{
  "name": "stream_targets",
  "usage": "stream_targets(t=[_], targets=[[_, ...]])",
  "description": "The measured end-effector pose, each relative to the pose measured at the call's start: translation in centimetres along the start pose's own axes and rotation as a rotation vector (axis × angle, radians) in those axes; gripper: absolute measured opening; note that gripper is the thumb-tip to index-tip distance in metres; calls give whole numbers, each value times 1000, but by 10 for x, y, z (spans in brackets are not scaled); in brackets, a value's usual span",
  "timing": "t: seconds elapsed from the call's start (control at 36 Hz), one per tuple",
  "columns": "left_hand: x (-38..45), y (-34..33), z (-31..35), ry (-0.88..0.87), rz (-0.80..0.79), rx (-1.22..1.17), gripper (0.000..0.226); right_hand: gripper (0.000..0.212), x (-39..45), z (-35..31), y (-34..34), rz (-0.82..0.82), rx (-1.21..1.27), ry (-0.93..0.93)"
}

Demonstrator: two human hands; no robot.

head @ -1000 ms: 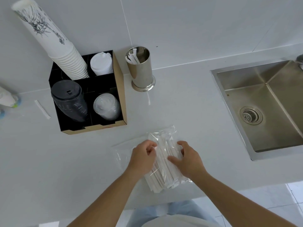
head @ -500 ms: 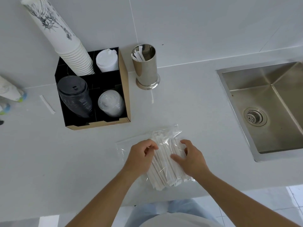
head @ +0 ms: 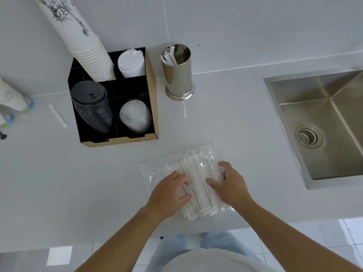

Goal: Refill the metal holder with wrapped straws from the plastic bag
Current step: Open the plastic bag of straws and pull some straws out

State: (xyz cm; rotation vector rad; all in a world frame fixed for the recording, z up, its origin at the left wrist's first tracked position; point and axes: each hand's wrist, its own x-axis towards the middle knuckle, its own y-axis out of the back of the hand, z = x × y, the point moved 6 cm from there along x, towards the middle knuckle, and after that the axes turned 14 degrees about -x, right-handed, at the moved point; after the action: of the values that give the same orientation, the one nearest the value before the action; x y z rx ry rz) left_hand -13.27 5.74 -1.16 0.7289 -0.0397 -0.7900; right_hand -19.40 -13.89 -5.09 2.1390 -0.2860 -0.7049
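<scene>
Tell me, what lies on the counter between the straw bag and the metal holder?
In the head view, only one loose wrapped straw lies between the plastic bag and the metal holder.

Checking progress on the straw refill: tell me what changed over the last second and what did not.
Little changed. Both hands stayed on the plastic bag of wrapped straws on the counter; the left hand shifted slightly across the bundle, and the right hand kept pressing its right side. No straw has been lifted out. The metal holder, cup organizer and sink stayed put.
</scene>
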Motion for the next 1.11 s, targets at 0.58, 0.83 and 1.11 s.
stream_targets(t=[0.58, 0.83, 1.11], targets=[[-9, 54, -52, 417, 352, -768, 11, 67, -9, -7, 3, 13, -24, 2], [-4, 64, -30, 26, 280, -416, 39, 76, -34, -28, -11, -20, -381, 191], [-23, 38, -36, 36, 36, -114, 32, 75, -40, -22, -23, -27, -548, 258]])
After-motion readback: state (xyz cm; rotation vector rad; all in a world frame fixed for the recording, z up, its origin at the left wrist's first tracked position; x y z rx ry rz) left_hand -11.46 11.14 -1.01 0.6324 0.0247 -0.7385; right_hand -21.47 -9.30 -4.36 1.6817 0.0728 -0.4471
